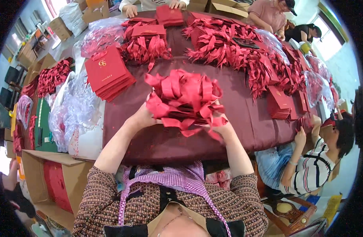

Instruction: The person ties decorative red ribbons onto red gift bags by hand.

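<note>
Between my two hands, above the near part of the table, is a thick bundle of red ribbon-handled paper bags (185, 96). Its loose ribbon loops spill over the top and hide most of what lies beneath. My left hand (145, 115) grips the bundle's left side, and my right hand (220, 121) holds it from the right; ribbons cover most of the fingers of both. To the left of the bundle, a neat stack of red gift bags (107, 75) lies flat, gold print facing up.
A dark red cloth (237, 114) covers the table. Ribboned bag piles (148, 45) stand far left, with more heaps (225, 43) along the far right. Clear plastic bags (76, 106) lie at left, above an open carton (57, 185). A co-worker in stripes (308, 170) sits at right; others work across the table.
</note>
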A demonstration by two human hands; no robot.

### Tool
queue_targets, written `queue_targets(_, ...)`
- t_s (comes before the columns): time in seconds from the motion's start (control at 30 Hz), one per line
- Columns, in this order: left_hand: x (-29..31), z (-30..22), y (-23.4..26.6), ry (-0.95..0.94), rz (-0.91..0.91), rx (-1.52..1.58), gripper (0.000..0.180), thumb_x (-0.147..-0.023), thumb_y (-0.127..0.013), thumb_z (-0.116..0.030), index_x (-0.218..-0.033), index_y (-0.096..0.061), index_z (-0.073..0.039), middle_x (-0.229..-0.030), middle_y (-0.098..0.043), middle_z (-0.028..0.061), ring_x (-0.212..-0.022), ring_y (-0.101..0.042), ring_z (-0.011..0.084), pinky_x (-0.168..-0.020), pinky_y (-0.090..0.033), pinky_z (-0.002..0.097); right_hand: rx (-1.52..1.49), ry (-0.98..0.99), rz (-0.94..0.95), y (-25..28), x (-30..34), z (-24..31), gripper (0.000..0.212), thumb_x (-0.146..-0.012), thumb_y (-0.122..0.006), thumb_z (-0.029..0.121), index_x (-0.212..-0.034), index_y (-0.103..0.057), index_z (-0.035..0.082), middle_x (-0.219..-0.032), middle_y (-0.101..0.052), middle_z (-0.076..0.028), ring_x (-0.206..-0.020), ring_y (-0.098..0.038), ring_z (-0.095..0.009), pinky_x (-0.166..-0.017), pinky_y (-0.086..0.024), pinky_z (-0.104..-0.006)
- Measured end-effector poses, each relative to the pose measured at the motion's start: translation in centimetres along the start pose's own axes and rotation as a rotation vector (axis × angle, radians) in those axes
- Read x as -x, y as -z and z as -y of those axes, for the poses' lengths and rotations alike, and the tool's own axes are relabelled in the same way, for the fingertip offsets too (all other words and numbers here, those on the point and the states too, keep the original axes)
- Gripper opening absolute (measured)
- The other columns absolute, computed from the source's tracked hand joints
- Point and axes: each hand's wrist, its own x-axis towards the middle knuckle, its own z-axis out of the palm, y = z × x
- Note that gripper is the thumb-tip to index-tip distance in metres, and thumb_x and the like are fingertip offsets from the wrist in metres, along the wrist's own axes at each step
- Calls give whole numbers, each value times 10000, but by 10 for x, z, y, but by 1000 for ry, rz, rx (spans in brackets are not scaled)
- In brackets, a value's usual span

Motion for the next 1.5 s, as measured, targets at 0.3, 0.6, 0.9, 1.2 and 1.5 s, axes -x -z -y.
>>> queue_targets(0.3, -3, 18, -19, -79, -254, -93, 451, -713, -798, -205, -1083, -578, -68, -1029, -630, 86, -1017, -585, 263, -900, -455, 383, 695, 68, -5, -14, -21, -6, 630, -632, -853, 207, -1183, -582, 63, -1264, -553, -123, -1156, -536, -251, -975, -441, -380)
queue_targets(0.6, -54, -35, -60, -219, -261, 1288, 499, -975, -512, -372, -1360, -403, -75, -1299, -505, 98, -1203, -504, 227, -1026, -402, 419, 1380, 485, 135, -86, -61, 200, 426, -754, -722, 238, -1015, -531, -38, -912, -630, -227, -928, -605, -394, -796, -489, -462)
queue_targets(0.9, 3, -118, -67, 35, 54, 271, 242, -891, -614, -206, -993, -642, 13, -923, -652, 141, -844, -620, 244, -762, -492, 354, 1511, 263, 300, -58, -94, 127, 469, -736, -722, 289, -977, -436, 6, -863, -618, -246, -867, -607, -420, -756, -483, -485)
queue_targets(1.2, -32, -82, 4, -216, -576, -929, 391, -856, -615, -260, -1174, -571, -37, -1265, -545, 122, -1155, -510, 298, -965, -369, 444, 1593, 394, 300, -63, -92, 125, 517, -704, -777, 299, -982, -471, -11, -851, -649, -203, -835, -648, -356, -725, -531, -434)
queue_targets(1.5, -22, -78, 35, -73, -791, -662, 357, -899, -607, -259, -1104, -585, 32, -1117, -592, 194, -1032, -558, 373, -894, -439, 449, 1573, 248, 341, -62, -95, 128, 537, -736, -749, 324, -1005, -423, -7, -879, -620, -240, -883, -608, -406, -774, -489, -470)
